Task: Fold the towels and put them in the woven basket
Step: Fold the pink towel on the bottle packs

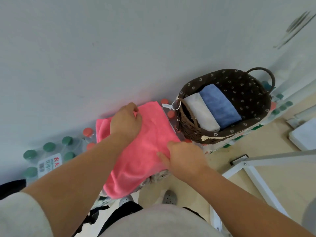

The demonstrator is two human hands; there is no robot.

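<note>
A pink towel (145, 147) lies spread over packs of bottles, partly folded. My left hand (125, 122) rests on its far left part with fingers curled at the far edge. My right hand (181, 158) pinches the towel's right edge between thumb and fingers. To the right stands the dark brown woven basket (189, 127) with a flowered lining and a loop handle. Inside it lie a folded white towel (201, 113) and a folded blue towel (220, 106) side by side.
Shrink-wrapped packs of water bottles with green caps (49, 147) and red caps (88, 131) stand against the grey wall. A white metal frame (253, 173) stands on the beige floor at the right. My shoes (169, 197) show below the towel.
</note>
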